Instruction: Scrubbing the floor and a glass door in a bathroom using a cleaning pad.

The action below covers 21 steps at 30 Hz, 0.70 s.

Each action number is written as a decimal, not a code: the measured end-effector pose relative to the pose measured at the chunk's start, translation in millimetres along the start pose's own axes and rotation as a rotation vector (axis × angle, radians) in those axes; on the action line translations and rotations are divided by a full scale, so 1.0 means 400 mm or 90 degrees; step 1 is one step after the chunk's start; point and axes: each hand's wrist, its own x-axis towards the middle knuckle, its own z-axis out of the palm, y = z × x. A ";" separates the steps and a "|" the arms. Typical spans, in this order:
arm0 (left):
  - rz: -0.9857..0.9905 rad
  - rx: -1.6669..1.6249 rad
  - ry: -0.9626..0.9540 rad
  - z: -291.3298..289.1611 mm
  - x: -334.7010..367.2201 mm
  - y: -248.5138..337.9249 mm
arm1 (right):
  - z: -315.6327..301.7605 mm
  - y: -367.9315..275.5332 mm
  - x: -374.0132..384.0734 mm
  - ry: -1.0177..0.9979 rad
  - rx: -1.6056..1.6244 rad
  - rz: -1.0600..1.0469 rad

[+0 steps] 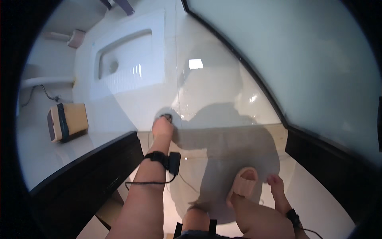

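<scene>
My left hand reaches down to the wet pale floor, its fingers closed round a small dark, shiny thing. Most of that thing is covered by the hand, so its kind cannot be made out. A black strap with a small box and a cable sits on my left forearm. My right hand hangs beside my right leg with its fingers curled in, and nothing shows in it. A pink slipper is on my right foot.
A white squat toilet is set in the floor at the far left. A beige bin with a dark band stands by the left wall near a white pipe. Dark-framed frosted glass runs along the right. A black-edged panel flanks my left arm.
</scene>
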 end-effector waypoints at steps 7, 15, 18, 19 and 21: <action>-0.037 -0.002 -0.001 -0.007 -0.027 0.039 | 0.027 -0.046 0.032 0.002 0.096 0.011; -0.055 0.001 0.001 0.019 0.017 0.046 | -0.067 -0.092 -0.175 -0.028 0.111 0.162; -0.103 0.005 -0.058 0.034 0.042 0.007 | -0.140 -0.156 -0.254 -0.034 0.073 0.179; -0.102 -0.010 -0.037 0.039 0.040 -0.019 | -0.163 -0.183 -0.270 -0.061 0.040 0.183; -0.108 -0.047 -0.023 0.054 -0.014 -0.021 | -0.236 -0.224 -0.304 -0.080 -0.001 0.183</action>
